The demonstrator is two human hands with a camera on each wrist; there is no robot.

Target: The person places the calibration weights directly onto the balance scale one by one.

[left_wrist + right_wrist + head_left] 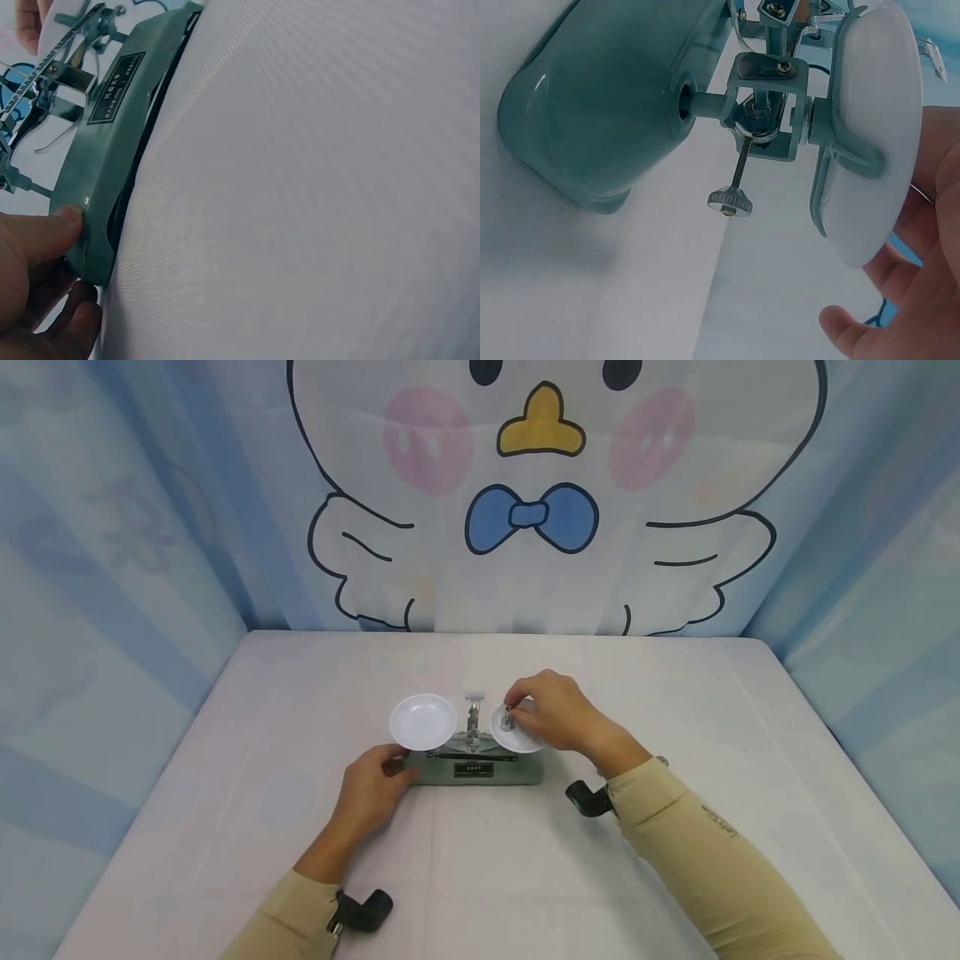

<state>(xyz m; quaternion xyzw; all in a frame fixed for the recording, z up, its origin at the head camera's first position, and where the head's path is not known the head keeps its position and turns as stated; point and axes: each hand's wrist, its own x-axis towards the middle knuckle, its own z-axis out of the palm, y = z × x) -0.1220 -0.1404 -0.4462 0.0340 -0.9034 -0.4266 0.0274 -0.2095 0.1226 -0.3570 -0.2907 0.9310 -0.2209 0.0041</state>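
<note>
A pan balance with a green base (pixel 442 771) stands on the white-covered table. At the base's left end my left hand (pixel 375 783) grips it; in the left wrist view the thumb (pixel 49 234) lies on top and the fingers curl at the end. My right hand (pixel 561 714) is over the right pan (pixel 517 742), pinching a small metal weight (pixel 507 722) at its top. The left pan (pixel 423 722) holds nothing. From the right wrist, the pan's white underside (pixel 877 135) hides the weight and some fingertips. An adjusting nut (pixel 730 201) shows beneath the beam.
White cloth covers the table (pixel 480 877). Behind it hangs a curtain with a cartoon figure and a blue bow tie (pixel 531 518); blue-and-white curtains (pixel 112 610) close both sides. Black camera mounts (pixel 363 912) sit at both wrists.
</note>
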